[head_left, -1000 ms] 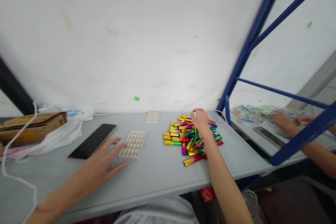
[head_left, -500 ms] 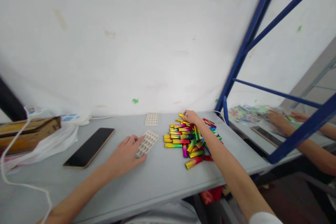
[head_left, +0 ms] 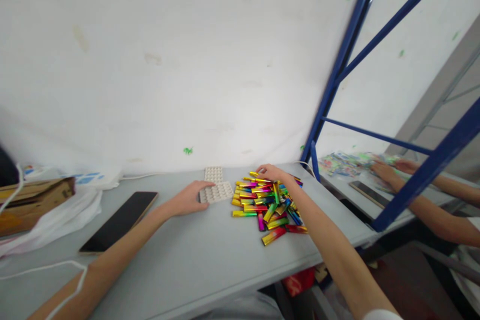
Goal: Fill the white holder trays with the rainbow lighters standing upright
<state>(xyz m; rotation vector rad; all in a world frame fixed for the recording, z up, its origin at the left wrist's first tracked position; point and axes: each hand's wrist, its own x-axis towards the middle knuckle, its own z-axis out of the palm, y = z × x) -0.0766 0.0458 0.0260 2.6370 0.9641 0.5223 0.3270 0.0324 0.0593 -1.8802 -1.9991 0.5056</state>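
Note:
My left hand (head_left: 188,199) grips the left end of a small whitish tray (head_left: 221,192) with rows of round hollows, thumb on the near side and fingers on the far side. A second tray (head_left: 213,174) of the same kind lies just behind it, against the wall. To the right spreads a pile of short, shiny tube-like pieces (head_left: 258,207) in gold, red, green, purple and blue. My right hand (head_left: 270,172) is at the pile's far edge, fingers curled in a pinch at a gold piece (head_left: 254,174). Its fingertips are partly hidden.
A dark-screened phone (head_left: 120,222) lies left, near a brown cardboard box (head_left: 41,202), white plastic (head_left: 71,217) and a white cable (head_left: 48,266). A blue metal frame (head_left: 330,85) rises on the right. Beyond it, another person's hands (head_left: 386,172) work over scattered colourful pieces (head_left: 341,164).
My left hand has pushed the tray away from me and turned it flatter, up against the second tray. My right hand stays at the far side of the pile. The view has shifted slightly.

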